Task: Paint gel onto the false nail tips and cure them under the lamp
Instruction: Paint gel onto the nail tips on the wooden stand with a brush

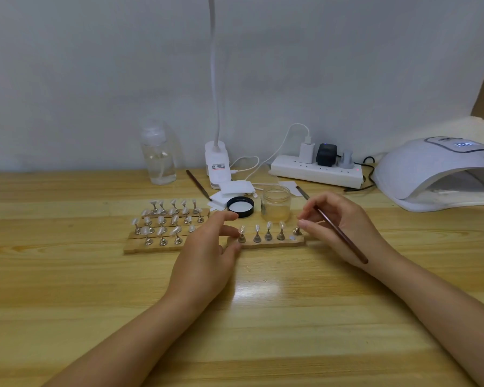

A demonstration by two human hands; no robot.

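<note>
A short wooden strip (274,243) in the middle of the table carries several small metal stands with clear nail tips (268,229). My left hand (207,252) rests at the strip's left end, fingers loosely spread, fingertips touching the leftmost stand (241,236). My right hand (338,227) holds a thin brown brush (342,237) and its fingertips pinch at the rightmost stand (297,231). An open glass jar of pale gel (276,203) stands just behind the strip. The white curing lamp (442,174) sits at the far right, its opening facing left.
More strips with tipped stands (165,224) lie left of my hand. A black jar lid (241,206), white pads (235,188), a second brush (199,185), a clear bottle (158,157), a desk-lamp base (218,166) and a power strip (316,170) line the back.
</note>
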